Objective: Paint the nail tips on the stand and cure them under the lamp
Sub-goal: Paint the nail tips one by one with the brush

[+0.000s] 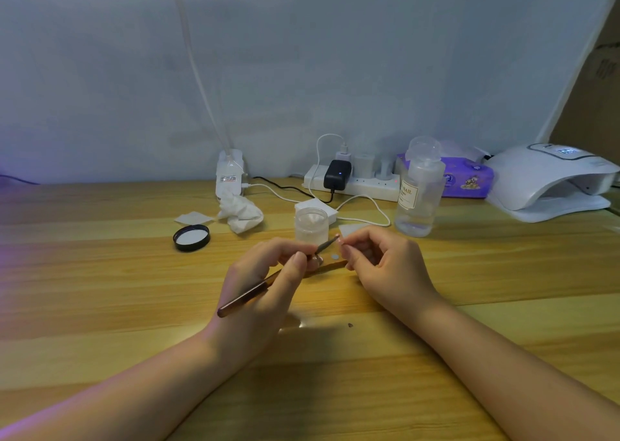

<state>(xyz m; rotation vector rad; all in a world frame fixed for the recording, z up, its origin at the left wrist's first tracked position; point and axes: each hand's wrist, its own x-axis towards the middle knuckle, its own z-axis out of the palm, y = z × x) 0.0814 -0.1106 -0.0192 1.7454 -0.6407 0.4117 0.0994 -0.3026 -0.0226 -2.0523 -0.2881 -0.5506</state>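
Your left hand (265, 273) grips a thin brown brush with a metal ferrule (268, 281), its tip pointing to your right hand (379, 263). Your right hand pinches a small pale nail tip (343, 243) between thumb and fingers, just at the brush tip. Both hands are above a flat brown stand with a small round pad (330, 262), which lies on the light wooden desk (100, 273). Just behind the stand is a small clear open jar (311, 224), and its black round lid (191, 237) lies to the left of the stand. The white curing lamp (550, 180) is far right of the stand, at the back of the desk.
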